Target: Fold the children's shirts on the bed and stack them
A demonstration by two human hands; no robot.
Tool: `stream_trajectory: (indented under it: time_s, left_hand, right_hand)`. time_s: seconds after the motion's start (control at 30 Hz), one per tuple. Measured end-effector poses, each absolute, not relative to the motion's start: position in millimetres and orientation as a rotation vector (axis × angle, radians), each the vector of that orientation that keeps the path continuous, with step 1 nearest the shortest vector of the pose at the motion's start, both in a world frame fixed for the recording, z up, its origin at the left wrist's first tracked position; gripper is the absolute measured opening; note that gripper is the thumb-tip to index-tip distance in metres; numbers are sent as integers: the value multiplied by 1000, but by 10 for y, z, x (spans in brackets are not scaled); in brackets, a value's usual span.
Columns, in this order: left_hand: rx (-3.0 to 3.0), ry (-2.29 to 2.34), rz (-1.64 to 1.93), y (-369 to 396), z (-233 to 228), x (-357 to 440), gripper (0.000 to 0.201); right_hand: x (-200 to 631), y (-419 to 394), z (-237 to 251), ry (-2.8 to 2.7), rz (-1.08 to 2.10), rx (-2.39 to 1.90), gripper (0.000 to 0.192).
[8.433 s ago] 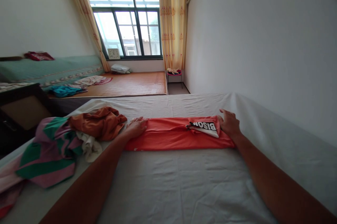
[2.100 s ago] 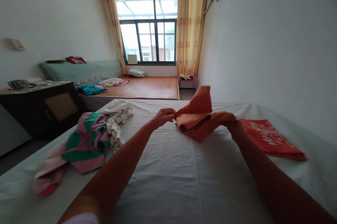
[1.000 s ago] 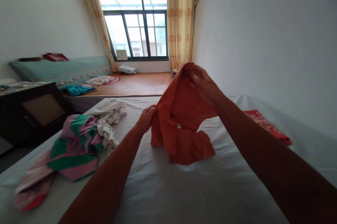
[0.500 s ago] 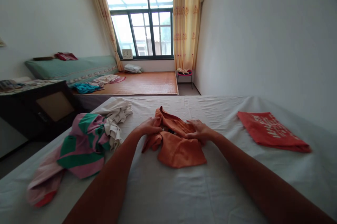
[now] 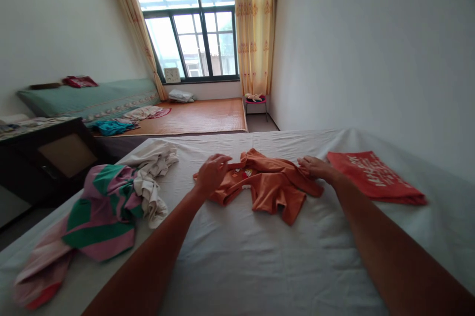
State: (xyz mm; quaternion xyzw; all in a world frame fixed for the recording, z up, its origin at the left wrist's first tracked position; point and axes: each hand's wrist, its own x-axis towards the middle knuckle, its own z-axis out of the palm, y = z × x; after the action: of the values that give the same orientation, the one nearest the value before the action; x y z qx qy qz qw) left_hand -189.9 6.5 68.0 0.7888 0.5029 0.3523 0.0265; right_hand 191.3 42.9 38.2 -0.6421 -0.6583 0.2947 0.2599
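White-sheeted bed fills the lower view, with a wall along its right side. A striped pink-and-green garment lies in a heap at the bed's left edge, a cream garment bunched against it. A folded red shirt with white print lies flat near the right side, apart from everything else.

The orange shirt sits mid-bed, between the two hands, partly spread and still rumpled, with the lower part bunched and a small printed patch showing near the collar. It looks like thin knit cloth: light, limp, no stiffness, and likely to drag and wrinkle on the sheet rather than slide clean. It is not fragile. The best hold, by the look of it, is a pinch at the shoulder seams or sleeve ends, since pulling from the middle would only bunch it.

The left hand has its fingers curled onto the shirt's left edge near the collar, seemingly pinching the cloth. The right hand rests on the shirt's right sleeve end with its fingers bent; whether it grips cannot be told.
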Motion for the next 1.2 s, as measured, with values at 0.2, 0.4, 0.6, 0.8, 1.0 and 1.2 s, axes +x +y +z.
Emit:
stream_trajectory:
  time_s: [0.2, 0.4, 0.6, 0.8, 1.0, 1.2]
  left_hand:
    - [2653, 857, 564, -376, 444, -1143, 46]
    - [2197, 728, 267, -403, 741, -1327, 17]
    - [1963, 719, 25, -210, 1211, -2040, 45]
    - [2115, 1857, 171, 203, 806, -2593, 44]
    - [2080, 1600, 142, 197, 552, -2528, 62]
    - [2381, 1542, 269, 355, 689, -2351, 33]
  right_hand:
    - [1666, 325, 426, -2041, 874, -1382, 43]
    - [1815, 159, 711, -2001, 1307, -1322, 28]
    - [1987, 84, 815, -1968, 1626, -1448, 36]
    - [1554, 345, 430, -2008, 836, -1620, 39]
    - [1234, 340, 245, -2166, 560, -1663, 28]
    - [1434, 412, 505, -2138, 380, -1506, 19]
